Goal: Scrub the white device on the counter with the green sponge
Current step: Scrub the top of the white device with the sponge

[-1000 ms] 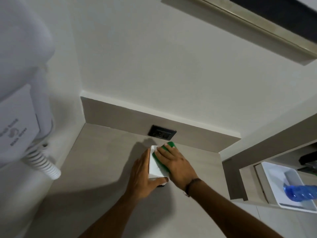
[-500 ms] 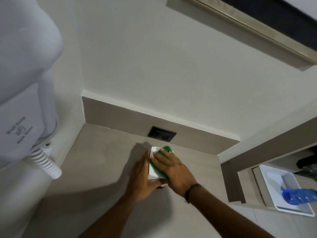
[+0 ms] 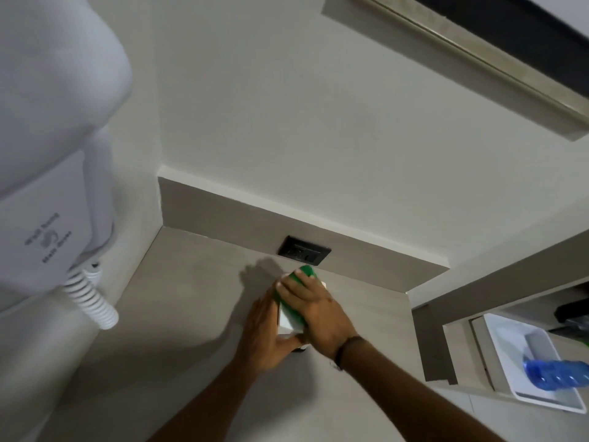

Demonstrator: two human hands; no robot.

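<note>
A small white device stands on the beige counter, just in front of a black wall socket. My left hand grips the device's left side and near edge. My right hand lies flat on top of it, pressing a green sponge against its upper face. Only the far tip and a left strip of the sponge show past my fingers. Most of the device is hidden under both hands.
A white wall-mounted hair dryer with a coiled cord hangs at the left. At the right, a lower shelf holds a white tray with a blue bottle. A mirror frame runs above.
My right hand with the sponge has slid a little to the left across the device's top. The left hand has kept its grip.
</note>
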